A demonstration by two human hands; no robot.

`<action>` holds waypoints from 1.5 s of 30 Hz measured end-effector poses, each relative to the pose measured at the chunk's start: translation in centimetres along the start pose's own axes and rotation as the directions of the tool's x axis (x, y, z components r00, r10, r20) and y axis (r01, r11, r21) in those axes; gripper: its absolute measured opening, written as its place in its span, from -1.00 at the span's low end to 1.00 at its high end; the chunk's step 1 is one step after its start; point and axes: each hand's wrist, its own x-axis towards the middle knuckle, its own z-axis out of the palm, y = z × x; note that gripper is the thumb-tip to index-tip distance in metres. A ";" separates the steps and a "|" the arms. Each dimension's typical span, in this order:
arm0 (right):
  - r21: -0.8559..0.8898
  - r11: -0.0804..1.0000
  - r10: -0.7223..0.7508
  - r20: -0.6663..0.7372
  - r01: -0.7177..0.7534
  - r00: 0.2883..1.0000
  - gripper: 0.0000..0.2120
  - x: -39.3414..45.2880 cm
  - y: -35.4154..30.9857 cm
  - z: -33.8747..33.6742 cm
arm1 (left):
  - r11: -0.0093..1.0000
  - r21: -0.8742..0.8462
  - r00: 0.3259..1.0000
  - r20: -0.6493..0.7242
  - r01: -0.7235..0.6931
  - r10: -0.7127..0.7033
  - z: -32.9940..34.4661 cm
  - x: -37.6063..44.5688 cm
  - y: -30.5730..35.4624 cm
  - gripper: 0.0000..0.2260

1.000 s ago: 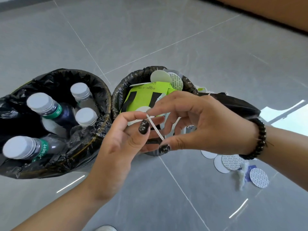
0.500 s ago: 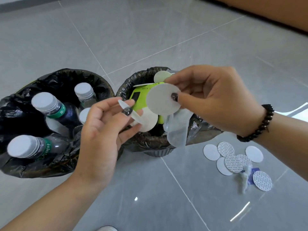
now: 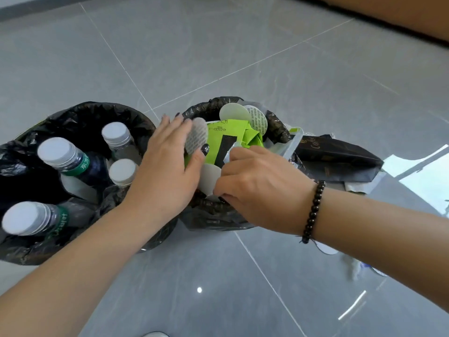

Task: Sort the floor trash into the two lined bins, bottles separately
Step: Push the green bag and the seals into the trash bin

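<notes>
Grey tiled floor (image 3: 218, 57) | black coffee bag (image 3: 337, 156) beside trash bin (image 3: 279, 127)

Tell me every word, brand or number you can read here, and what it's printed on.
"Coffee", in gold script, only partly legible: on the black bag lying behind the right bin.
Green bottle label: white Chinese characters, too blurred to read.
Second green bottle label: white characters, unreadable.
Green carton: dark brand line near its top edge, too small.
Round seal: fine print, illegible.

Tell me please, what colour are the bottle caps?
White caps, clearest in the head view.
</notes>
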 end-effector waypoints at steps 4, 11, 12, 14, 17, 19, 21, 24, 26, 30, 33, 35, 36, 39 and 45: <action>0.009 0.994 0.111 0.047 -0.112 0.993 -0.88 -0.1 -1.2 0.0 | 0.995 0.099 1.000 -0.006 -0.026 0.026 0.6 -0.2 -0.5 -0.47; 0.067 0.982 0.184 -0.075 -0.179 0.980 -0.87 -2.9 -1.3 -4.6 | 0.982 -0.012 0.970 -0.154 -0.191 0.187 0.4 -2.2 1.1 -0.64; 0.108 0.967 0.241 -0.074 -0.232 0.968 -0.85 -3.9 -0.9 -5.7 | 0.965 -0.055 0.957 -0.157 -0.255 0.244 0.6 -2.6 2.1 -0.66; 0.189 0.913 0.372 -0.013 -0.363 0.928 -0.83 -6.2 0.2 -8.1 | 0.887 -0.108 0.881 -0.219 -0.448 0.418 1.1 -3.7 4.1 -0.70; 0.212 0.811 0.546 0.058 -0.545 0.836 -0.82 -10.5 2.0 -10.0 | 0.671 -0.038 0.651 -0.285 -0.741 0.703 2.2 -5.2 6.7 -0.69; 0.203 0.723 0.658 0.086 -0.660 0.748 -0.83 -14.2 3.0 -10.4 | 0.596 -0.099 0.602 -0.212 -0.797 0.770 3.9 -5.8 8.6 -0.69; 0.182 0.646 0.733 0.122 -0.742 0.669 -0.86 -17.7 3.7 -10.7 | 0.558 -0.169 0.578 -0.111 -0.812 0.808 5.9 -5.9 10.3 -0.67; 0.107 0.547 0.809 0.189 -0.830 0.557 -0.81 -22.4 4.0 -10.9 | 0.546 -0.233 0.545 0.074 -0.805 0.835 9.4 -5.4 11.9 -0.65; 0.039 0.498 0.841 0.223 -0.866 0.493 -0.79 -25.2 4.4 -10.8 | 0.641 -0.277 0.586 0.259 -0.716 0.768 12.5 -5.1 12.9 -0.61; -0.102 0.431 0.854 0.368 -0.897 0.368 -0.81 -29.8 6.2 -8.9 | 0.900 -0.048 0.588 0.742 -0.433 0.323 19.5 -5.0 13.4 -0.40; -0.155 0.428 0.811 0.502 -0.891 0.302 -0.75 -31.9 7.9 -6.4 | 0.936 0.139 0.536 0.842 -0.325 0.061 24.0 -4.0 13.0 -0.30; -0.156 0.427 0.773 0.574 -0.891 0.271 -0.71 -32.6 8.9 -4.2 | 0.936 0.200 0.566 0.825 -0.290 -0.001 26.1 -3.4 12.5 -0.30; -0.150 0.425 0.760 0.594 -0.893 0.262 -0.68 -32.8 9.4 -3.0 | 0.942 0.223 0.584 0.811 -0.252 -0.036 26.9 -3.2 12.2 -0.30; -0.078 0.343 0.753 0.619 -0.936 0.224 -0.58 -33.1 10.7 0.6 | 0.976 0.216 0.657 0.741 -0.037 -0.139 28.8 -3.7 11.0 -0.33; -0.129 0.354 0.794 0.564 -0.926 0.225 -0.46 -32.7 11.1 5.4 | 0.951 0.175 0.706 0.639 0.254 -0.306 29.1 -5.3 9.8 -0.53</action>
